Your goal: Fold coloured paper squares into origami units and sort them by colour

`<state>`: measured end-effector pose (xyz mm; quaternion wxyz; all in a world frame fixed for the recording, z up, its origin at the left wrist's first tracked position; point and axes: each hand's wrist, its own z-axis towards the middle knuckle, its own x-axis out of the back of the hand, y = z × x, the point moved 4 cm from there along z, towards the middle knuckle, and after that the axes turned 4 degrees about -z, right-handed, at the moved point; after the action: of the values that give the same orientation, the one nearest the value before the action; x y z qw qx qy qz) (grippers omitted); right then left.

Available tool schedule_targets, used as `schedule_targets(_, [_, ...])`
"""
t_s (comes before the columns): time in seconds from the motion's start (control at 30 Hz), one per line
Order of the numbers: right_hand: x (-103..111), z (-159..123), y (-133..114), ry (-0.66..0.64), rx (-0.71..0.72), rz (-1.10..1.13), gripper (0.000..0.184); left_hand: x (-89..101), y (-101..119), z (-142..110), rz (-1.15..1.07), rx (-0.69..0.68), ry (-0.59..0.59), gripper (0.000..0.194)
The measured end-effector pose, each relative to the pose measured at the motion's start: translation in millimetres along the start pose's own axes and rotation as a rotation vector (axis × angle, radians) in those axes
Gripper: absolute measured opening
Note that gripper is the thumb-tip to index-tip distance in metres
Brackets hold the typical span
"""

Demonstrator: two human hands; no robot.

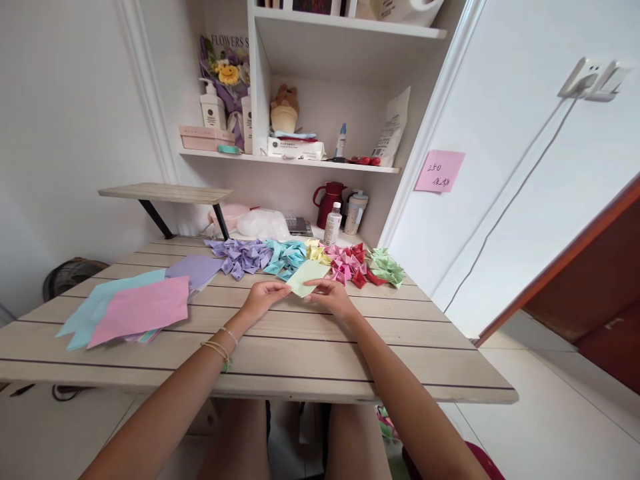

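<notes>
Between my two hands is a pale green sheet of origami paper (307,275), held up a little above the slatted table. My left hand (265,297) pinches its left corner, and my right hand (332,296) grips it near the lower right edge. Just behind the paper lies a row of folded paper pieces: purple (240,256), blue (286,257), yellow (316,251), pink (342,264), red (359,277) and light green (386,267). To the left of my left hand are loose pink (143,308), blue (107,307) and purple (193,269) sheets.
A small raised stand (165,193) is at the table's back left. Behind the folded pieces are a bottle (333,225), a red jug (330,203), a tumbler (356,212) and a plastic bag (263,224). Shelves (300,160) hold bottles and a plush toy (285,110).
</notes>
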<state>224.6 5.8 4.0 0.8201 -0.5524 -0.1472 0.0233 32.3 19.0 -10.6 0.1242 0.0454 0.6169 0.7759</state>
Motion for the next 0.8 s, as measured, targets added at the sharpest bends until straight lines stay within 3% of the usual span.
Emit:
schedule_targets(0.1, [0,1,2,0.039,0.000,-0.044,0.030,-2.4,1,-1,-0.011,0.014,-0.022,0.030])
schedule_targets(0.2, [3,4,4,0.124,0.010,-0.024,0.029,-6.9,1,-4,-0.048,0.048,-0.062,0.033])
schedule_targets(0.3, [4,5,6,0.169,-0.001,0.026,0.031,-10.6,0,-7,-0.059,0.080,-0.108,0.054])
schedule_targets(0.4, [-2,3,6,0.101,-0.013,0.051,0.037,-11.2,-3,-6,-0.034,0.087,-0.115,0.066])
schedule_targets(0.5, [-10,0,6,-0.005,-0.041,0.112,0.060,-12.2,-7,-4,-0.011,0.086,-0.140,0.048])
schedule_targets(0.6, [-11,0,8,0.005,-0.081,0.139,0.073,-12.2,-7,-3,0.006,0.065,-0.142,0.033])
schedule_targets(0.8, [-5,3,11,0.046,-0.137,0.169,0.038,-8.6,1,-6,0.146,0.055,-0.092,0.028])
